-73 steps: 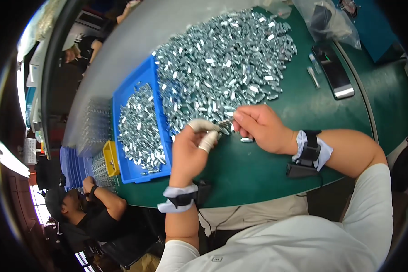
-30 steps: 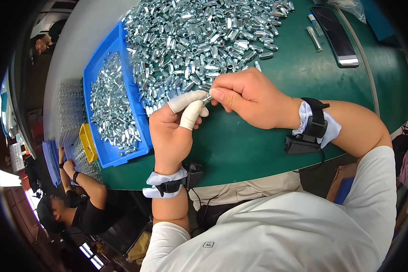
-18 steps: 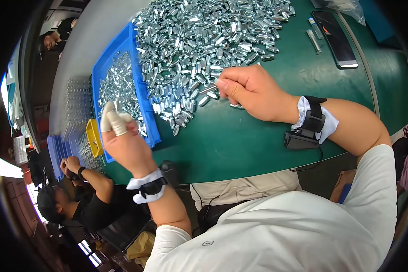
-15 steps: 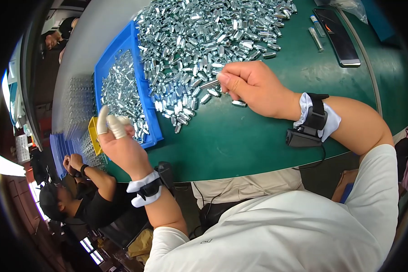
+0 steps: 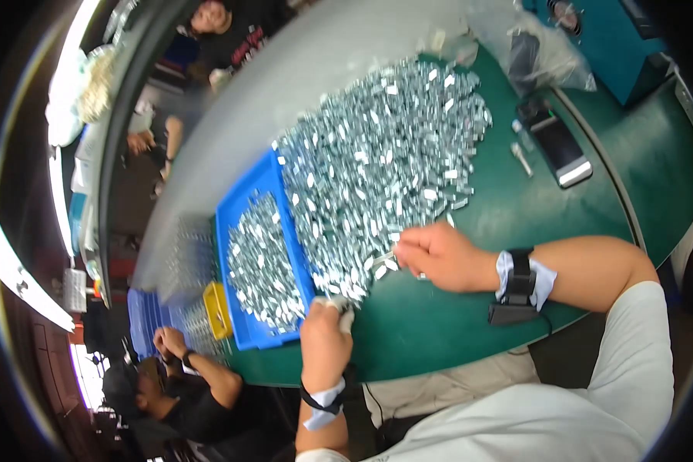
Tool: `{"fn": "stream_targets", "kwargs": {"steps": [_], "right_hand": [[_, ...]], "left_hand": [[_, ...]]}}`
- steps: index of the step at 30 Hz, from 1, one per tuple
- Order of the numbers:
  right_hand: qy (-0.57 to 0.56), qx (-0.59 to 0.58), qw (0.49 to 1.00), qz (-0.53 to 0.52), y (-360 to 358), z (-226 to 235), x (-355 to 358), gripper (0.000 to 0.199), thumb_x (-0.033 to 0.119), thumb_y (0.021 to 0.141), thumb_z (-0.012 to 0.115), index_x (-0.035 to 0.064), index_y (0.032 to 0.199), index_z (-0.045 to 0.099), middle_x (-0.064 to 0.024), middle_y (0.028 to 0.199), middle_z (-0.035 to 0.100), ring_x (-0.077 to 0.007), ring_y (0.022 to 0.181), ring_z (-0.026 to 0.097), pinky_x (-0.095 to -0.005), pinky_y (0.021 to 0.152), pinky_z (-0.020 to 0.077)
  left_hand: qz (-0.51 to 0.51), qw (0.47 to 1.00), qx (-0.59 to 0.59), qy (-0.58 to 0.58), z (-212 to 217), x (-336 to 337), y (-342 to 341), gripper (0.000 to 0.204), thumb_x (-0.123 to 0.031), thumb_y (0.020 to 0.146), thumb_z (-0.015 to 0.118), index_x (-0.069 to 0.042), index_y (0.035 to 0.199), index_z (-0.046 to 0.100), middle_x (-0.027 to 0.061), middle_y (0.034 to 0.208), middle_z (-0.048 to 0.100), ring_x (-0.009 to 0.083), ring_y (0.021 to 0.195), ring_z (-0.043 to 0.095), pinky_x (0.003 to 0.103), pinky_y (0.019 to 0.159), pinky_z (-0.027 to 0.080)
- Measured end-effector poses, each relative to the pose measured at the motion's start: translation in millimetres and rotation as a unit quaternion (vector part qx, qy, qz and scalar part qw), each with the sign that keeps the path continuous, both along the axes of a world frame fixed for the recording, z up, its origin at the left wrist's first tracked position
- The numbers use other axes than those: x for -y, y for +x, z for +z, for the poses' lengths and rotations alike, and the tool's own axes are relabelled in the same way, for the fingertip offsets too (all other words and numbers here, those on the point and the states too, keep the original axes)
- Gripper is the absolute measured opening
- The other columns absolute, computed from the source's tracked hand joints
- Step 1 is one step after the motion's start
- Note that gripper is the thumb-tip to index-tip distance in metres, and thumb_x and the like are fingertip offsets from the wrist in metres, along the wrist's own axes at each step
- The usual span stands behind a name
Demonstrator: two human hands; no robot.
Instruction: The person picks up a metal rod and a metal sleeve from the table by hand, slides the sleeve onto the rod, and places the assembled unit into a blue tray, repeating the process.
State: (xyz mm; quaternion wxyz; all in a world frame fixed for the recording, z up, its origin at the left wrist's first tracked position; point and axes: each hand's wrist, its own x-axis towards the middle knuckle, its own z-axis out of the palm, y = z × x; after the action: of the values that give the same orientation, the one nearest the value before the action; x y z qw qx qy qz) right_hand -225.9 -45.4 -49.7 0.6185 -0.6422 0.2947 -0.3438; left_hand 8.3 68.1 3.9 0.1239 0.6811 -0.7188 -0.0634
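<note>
A big pile of small shiny hexagonal metal sleeves (image 5: 377,154) lies on the green table. Between the thumb and fingers of my right hand (image 5: 445,260), at the pile's near right edge, is a thin metal rod (image 5: 384,256) pointing left. My left hand (image 5: 326,339), with white finger covers (image 5: 341,306) on its fingertips, reaches the pile's near end beside the corner of a blue tray (image 5: 306,266). Its fingers are curled together and blurred; whatever they pinch is hidden. Inside the tray lie many more of the metal pieces (image 5: 263,269).
A dark phone (image 5: 558,146) and a small pale tube (image 5: 521,159) lie at the right. Behind them is a clear plastic bag (image 5: 543,58). Left of the tray stand a yellow bin (image 5: 218,310) and a blue crate (image 5: 148,323). A co-worker (image 5: 185,385) sits at the left.
My left hand has come from over the tray to the pile's near end, its fingers now curled. My right hand still holds the rod near the pile. The whole view has shifted.
</note>
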Motion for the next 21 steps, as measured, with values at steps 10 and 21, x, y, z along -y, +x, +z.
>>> {"fn": "stream_targets", "kwargs": {"steps": [10,21], "right_hand": [[-0.027,0.019,0.999,-0.006,0.8,12.0,0.4,0.031,0.023,0.1,0.052,0.0031,0.078,0.06,-0.0017,0.061,0.059,-0.0085,0.055,0.051,-0.0281,0.053,0.0427],[-0.014,0.006,1.0,-0.019,-1.3,12.4,-2.6,0.028,0.021,0.098,0.053,0.0027,0.079,0.063,-0.0053,0.06,0.06,-0.0131,0.053,0.056,-0.0302,0.053,0.045]], "left_hand": [[0.045,0.995,-0.078,-0.048,17.9,8.8,-11.7,0.017,0.003,0.081,0.07,0.0,0.096,0.065,0.0108,0.085,0.064,0.0228,0.075,0.066,0.031,0.067,0.052],[-0.067,0.921,-0.383,-0.004,0.2,51.9,-29.1,0.023,0.006,0.089,0.062,0.0,0.111,0.067,0.0063,0.099,0.064,0.0119,0.081,0.063,0.023,0.073,0.051]]}}
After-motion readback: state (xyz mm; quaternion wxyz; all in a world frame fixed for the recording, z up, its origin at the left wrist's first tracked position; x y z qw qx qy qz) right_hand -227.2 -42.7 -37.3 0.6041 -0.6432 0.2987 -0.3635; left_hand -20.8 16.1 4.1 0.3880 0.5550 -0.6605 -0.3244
